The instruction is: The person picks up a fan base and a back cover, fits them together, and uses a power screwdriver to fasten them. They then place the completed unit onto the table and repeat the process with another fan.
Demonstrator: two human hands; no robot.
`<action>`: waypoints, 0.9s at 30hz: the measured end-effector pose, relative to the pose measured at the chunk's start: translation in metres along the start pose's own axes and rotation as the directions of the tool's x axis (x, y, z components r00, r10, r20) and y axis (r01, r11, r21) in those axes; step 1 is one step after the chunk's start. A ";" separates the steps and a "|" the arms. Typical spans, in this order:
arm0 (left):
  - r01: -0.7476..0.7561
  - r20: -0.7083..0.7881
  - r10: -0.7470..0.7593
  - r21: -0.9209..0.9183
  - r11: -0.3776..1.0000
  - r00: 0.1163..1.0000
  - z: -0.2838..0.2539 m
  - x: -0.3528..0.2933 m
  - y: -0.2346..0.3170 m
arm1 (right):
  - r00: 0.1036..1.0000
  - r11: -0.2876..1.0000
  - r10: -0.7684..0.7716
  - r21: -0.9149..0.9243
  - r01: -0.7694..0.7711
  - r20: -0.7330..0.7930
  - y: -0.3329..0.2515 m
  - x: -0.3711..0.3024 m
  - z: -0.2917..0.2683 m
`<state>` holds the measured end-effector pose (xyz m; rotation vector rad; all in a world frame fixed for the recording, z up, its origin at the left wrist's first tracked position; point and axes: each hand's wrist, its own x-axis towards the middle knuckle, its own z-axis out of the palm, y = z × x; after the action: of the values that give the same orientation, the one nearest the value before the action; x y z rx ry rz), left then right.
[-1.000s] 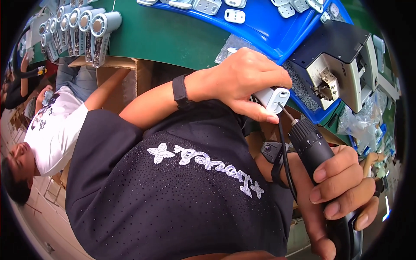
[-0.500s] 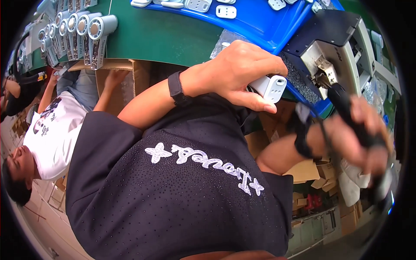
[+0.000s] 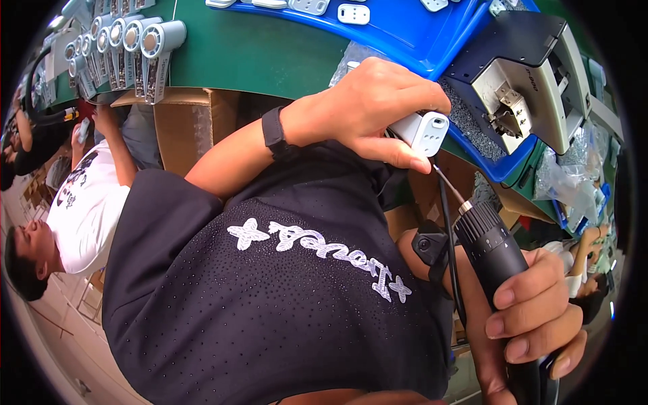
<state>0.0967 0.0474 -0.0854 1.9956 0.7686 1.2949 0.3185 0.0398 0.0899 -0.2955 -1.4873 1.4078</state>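
Note:
My left hand (image 3: 374,104) is closed around a small white plastic housing (image 3: 430,137), whose end face shows an oval opening and several small holes. My thumb lies along its lower side; the rest of the housing is hidden in my palm. My right hand (image 3: 536,320) grips a black electric screwdriver (image 3: 491,239) by its body. The thin bit points up and left, its tip close to the lower corner of the housing's end face. I cannot tell whether the tip touches it. A black cable hangs beside the screwdriver.
A screw feeder (image 3: 516,44) stands at the right in a blue tray (image 3: 503,169) with small loose screws. Behind my left hand, a larger blue tray (image 3: 405,40) holds white housings. Handheld fans (image 3: 162,40) stand in rows on the green table (image 3: 250,57). Another person (image 3: 88,216) works at left.
My right hand has brought the screwdriver down and left from the screw feeder, so its bit is beside the housing. My left hand has barely moved.

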 end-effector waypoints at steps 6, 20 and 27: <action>-0.006 -0.049 0.004 -0.050 0.999 0.999 0.003 0.003 0.001 | 1.000 1.000 -0.020 0.013 0.021 -0.021 0.019 0.007 0.007; 0.016 -0.130 -0.024 -0.065 0.998 0.991 0.002 -0.010 0.007 | 0.979 0.979 -0.143 0.128 0.162 -0.146 0.045 0.014 0.036; -0.044 0.153 0.017 0.175 0.984 0.988 -0.079 0.012 0.042 | 0.965 0.965 -0.097 0.214 0.151 -0.243 0.040 0.026 0.039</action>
<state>0.0330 0.0444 -0.0215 2.2263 0.8078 1.1091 0.2592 0.0473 0.0765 -0.2077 -1.1218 1.3786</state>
